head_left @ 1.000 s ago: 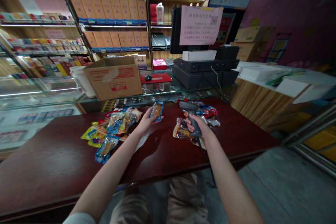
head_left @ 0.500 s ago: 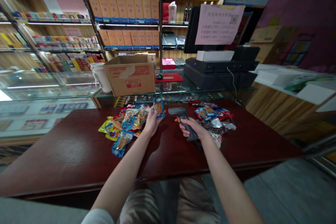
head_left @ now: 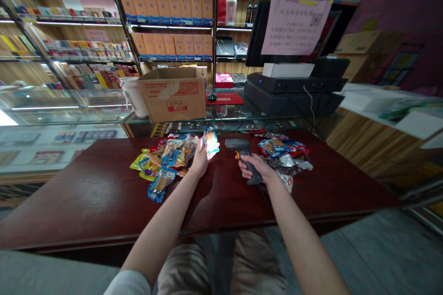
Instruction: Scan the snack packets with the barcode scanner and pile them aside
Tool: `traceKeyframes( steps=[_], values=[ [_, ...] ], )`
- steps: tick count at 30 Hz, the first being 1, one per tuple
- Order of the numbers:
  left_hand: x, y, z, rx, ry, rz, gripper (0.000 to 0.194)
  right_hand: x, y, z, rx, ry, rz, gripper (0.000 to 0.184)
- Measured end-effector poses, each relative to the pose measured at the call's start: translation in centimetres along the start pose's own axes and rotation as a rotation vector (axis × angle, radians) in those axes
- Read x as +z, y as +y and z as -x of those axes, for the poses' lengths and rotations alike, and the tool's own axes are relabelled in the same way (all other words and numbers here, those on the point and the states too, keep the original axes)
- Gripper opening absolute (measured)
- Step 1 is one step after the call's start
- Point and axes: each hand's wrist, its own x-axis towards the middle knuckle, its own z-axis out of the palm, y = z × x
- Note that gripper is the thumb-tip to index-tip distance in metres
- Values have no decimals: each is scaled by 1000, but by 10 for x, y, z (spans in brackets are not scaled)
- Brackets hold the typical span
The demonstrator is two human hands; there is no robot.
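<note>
My left hand [head_left: 200, 156] is closed on a small blue-edged snack packet [head_left: 211, 140], held up above the table and lit brightly on its face. In my right hand [head_left: 254, 168] is a dark grey barcode scanner [head_left: 238, 145], gripped by its handle with its head pointing left at the packet. A gap separates scanner and packet. Left of my left hand lies a heap of colourful snack packets [head_left: 173, 152], with a blue one [head_left: 161, 183] at its near side. Beyond my right hand rests a second heap of packets [head_left: 285, 152].
The dark red wooden table [head_left: 86, 203] spans the front. Behind it, a glass counter carries an open cardboard box [head_left: 173, 99], a white cup [head_left: 136, 99], a mouse [head_left: 212, 97] and a black till [head_left: 294, 97] below a monitor with a paper sign [head_left: 294, 27]. Stocked shelves rise behind.
Bright light now falls on the packet in my left hand, which was unlit before. Both hands keep nearly the same places, and the view has shifted slightly.
</note>
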Motion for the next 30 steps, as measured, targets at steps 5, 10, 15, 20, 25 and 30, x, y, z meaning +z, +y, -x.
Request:
traceKeyframes(
  steps=[5,10,15,20,25,30],
  values=[
    [-6,-1,-4,77,6,-69,48,3,-3,3,8,27,-22,35],
    [-5,18,1,300,171,-586,40,5,-3,5,-34,51,-37,37],
    [-3,65,17,421,586,-1406,50,-3,-15,13,-187,178,16,35],
    [-23,84,15,209,728,-1678,44,-44,-56,35,-327,432,203,31],
    [-29,79,14,301,792,-1692,43,-123,-96,53,-381,715,251,29],
    [27,56,14,661,316,-1662,36,-193,-112,60,-335,736,297,24]
  ],
)
